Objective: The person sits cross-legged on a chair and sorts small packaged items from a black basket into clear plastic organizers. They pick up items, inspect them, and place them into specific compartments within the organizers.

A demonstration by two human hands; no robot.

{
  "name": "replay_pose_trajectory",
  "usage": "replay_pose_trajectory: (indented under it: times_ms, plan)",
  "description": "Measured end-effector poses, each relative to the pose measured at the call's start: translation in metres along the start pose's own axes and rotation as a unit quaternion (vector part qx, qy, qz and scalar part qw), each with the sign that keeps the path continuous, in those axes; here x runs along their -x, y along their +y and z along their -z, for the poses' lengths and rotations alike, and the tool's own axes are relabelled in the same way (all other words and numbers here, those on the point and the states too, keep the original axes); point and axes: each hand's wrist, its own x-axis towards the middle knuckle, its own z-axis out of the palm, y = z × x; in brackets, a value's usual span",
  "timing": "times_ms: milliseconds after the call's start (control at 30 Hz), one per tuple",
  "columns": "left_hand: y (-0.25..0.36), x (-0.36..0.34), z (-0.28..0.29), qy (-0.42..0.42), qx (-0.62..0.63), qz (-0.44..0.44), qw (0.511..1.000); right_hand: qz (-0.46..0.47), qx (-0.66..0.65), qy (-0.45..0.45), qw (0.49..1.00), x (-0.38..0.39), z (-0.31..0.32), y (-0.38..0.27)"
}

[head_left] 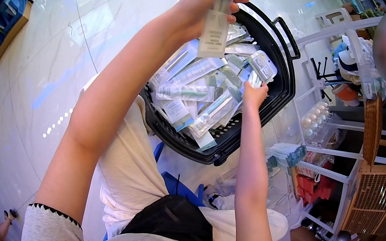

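A long narrow clear-and-white plastic packet (213, 41) with something pale green inside hangs above the far edge of the basket. My left hand (205, 2) is closed on it, with several fingertips showing past its right side. Below is a black plastic basket (284, 92) heaped with flat packaged goods, such as a clear packet (184, 92) with a green strip. Inside the basket's right side, my right hand (255, 97) pinches a small shiny packet (255, 80). Its contents are hidden. Just beyond that lies a clear blister pack (262, 66) with rounded corners.
White shelving (325, 172) stands close on the right, carrying eggs (317, 115) in a clear tray, red packages and bundled packets. A brown woven panel (373, 197) leans there. The basket's raised handle (287, 37) juts out at the far right. Part of a blue stool (180, 188) shows beneath me.
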Motion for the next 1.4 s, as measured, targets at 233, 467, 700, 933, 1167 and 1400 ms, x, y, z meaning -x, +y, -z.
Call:
replay_pose_trajectory:
  times_ms: [233,467,700,933,1167,1400]
  plan:
    - [-0.027,0.006,-0.013,0.126,-0.152,0.072,0.978,-0.183,-0.612,-0.352,0.684,0.032,0.071,-0.075]
    - [-0.043,0.01,-0.027,-0.055,-0.18,0.086,0.978,0.131,-0.528,-0.263,0.797,0.073,0.096,-0.14]
    - [-0.025,0.005,-0.022,-0.019,-0.078,-0.076,0.994,0.079,-0.27,-0.214,0.935,0.054,0.05,-0.063]
    - [-0.018,-0.003,-0.016,-0.022,-0.011,-0.035,0.999,0.098,0.147,-0.243,0.954,0.116,0.029,-0.028]
    - [-0.012,0.003,-0.018,-0.001,-0.02,-0.035,0.999,0.029,0.12,-0.212,0.969,0.116,0.03,-0.029]
    - [-0.004,0.008,-0.017,0.011,0.035,-0.059,0.998,-0.027,0.024,-0.194,0.98,0.115,0.027,-0.029]
